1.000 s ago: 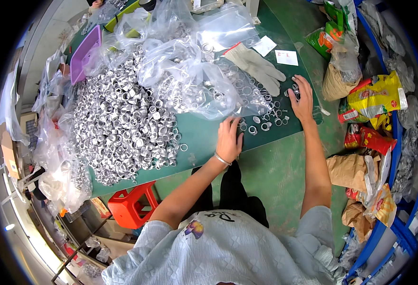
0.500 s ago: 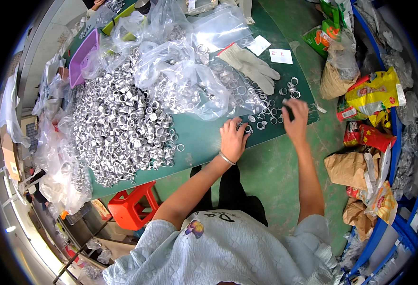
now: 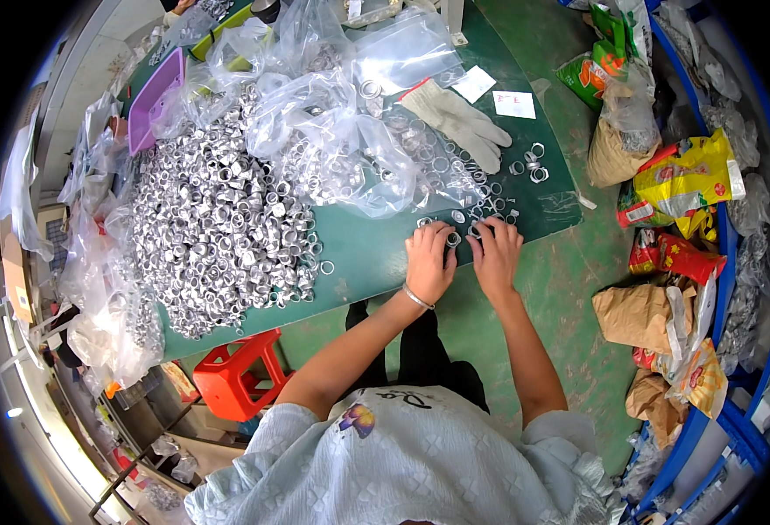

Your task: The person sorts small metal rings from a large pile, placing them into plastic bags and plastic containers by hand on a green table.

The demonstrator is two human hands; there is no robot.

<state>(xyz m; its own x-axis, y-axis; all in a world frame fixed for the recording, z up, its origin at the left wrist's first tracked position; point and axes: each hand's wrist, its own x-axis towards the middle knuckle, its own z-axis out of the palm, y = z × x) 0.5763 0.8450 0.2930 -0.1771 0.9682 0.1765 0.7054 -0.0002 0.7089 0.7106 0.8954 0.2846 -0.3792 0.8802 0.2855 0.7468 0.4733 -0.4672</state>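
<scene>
My left hand [image 3: 429, 261], with a bangle on its wrist, is at the near edge of the green table, its thumb and fingers closed on a metal ring [image 3: 453, 238]. Just to its right is my right hand [image 3: 497, 255], its fingers bent down over the loose metal rings; what its fingertips pinch is hidden. Several loose rings [image 3: 496, 206] lie just beyond both hands. A small cluster of nut-like rings [image 3: 537, 163] sits farther right. To the left rises a large heap of silvery metal rings [image 3: 218, 219].
Clear plastic bags [image 3: 341, 149] with rings lie behind my hands, beside a white glove [image 3: 455, 122] and paper slips [image 3: 514, 105]. A purple basket [image 3: 155, 101] stands far left, a red stool [image 3: 238, 376] below the table. Sacks [image 3: 682, 179] and blue shelving line the right.
My right hand has moved left and nearer, from the rings on the right to beside my left hand. My left hand has stayed nearly in place. The view has shifted slightly.
</scene>
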